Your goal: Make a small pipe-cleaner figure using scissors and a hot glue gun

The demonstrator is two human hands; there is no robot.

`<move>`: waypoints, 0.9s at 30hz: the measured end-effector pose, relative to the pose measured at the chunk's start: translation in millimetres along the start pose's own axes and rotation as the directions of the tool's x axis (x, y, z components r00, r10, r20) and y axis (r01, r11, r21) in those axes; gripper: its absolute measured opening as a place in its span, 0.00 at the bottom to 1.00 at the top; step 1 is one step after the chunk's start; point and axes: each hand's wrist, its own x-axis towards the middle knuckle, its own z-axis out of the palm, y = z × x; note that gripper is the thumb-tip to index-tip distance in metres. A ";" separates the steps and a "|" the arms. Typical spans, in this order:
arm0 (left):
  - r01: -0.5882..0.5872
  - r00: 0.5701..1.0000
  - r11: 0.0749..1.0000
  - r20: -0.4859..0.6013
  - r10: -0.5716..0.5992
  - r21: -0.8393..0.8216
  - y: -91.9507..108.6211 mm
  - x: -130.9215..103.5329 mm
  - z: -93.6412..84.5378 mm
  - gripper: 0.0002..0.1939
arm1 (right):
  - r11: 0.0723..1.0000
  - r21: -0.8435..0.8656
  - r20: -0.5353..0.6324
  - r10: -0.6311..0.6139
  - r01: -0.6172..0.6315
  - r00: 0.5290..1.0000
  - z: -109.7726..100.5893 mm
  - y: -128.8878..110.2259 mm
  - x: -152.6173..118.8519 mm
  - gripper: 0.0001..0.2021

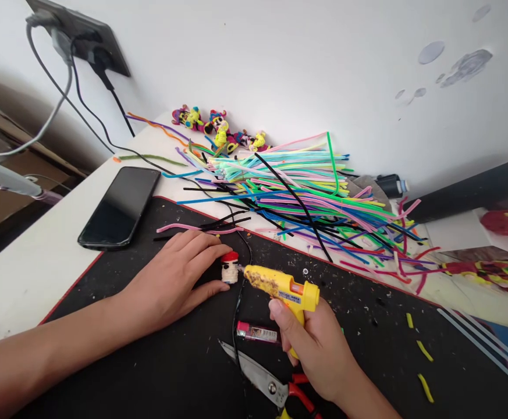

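A small cream figure head with a red top and dark eye marks stands on the black mat. My left hand pinches it from the left between thumb and index finger. In my right hand is a yellow glue gun, its nozzle pointing left and at or very near the head's right side. Below the gun lie a pink lighter and open scissors with red handles. A black cord passes between the head and the lighter.
Behind the hands lies a large pile of coloured pipe cleaners, with finished small figures by the wall. A black phone rests at the left. Yellow pieces and clear glue sticks are at the right.
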 end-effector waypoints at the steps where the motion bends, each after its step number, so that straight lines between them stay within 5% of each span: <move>1: 0.001 1.000 1.000 0.002 -0.001 -0.002 -0.3 0.0 -0.1 0.22 | 1.000 0.001 -0.001 -0.002 0.002 1.000 0.3 -0.4 0.2 0.28; 27: -0.035 0.999 0.999 0.016 0.034 0.025 -0.1 -0.1 -2.7 0.21 | 0.997 -0.071 0.049 0.016 -0.012 0.999 -2.1 -4.0 1.6 0.26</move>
